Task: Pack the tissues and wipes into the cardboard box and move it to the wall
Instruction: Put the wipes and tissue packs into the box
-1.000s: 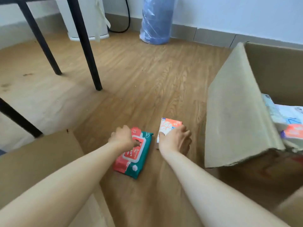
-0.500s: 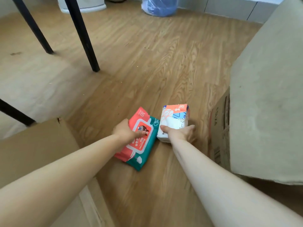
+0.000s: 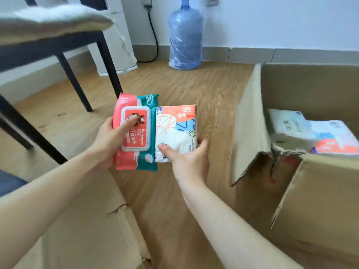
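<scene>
My left hand (image 3: 108, 140) grips a red and teal wipes pack (image 3: 136, 131), thumb pressed on its lid. My right hand (image 3: 186, 158) holds a white tissue pack (image 3: 175, 131) with orange and blue patterns from below. Both packs are lifted above the wooden floor, side by side and touching. To the right stands the open cardboard box (image 3: 318, 191) with a torn front corner and its left flap (image 3: 250, 121) raised. Inside it lie several tissue packs (image 3: 310, 133).
Another cardboard piece (image 3: 81, 220) lies at the lower left under my left arm. A black-legged table (image 3: 58, 47) with a cloth on it stands at the upper left. A wrapped blue water bottle (image 3: 184, 37) and a white appliance (image 3: 114, 45) stand against the wall.
Both packs lay on the floor under my hands before; now they are lifted off it and held side by side. The view has tilted up, showing the wall and the box's inside.
</scene>
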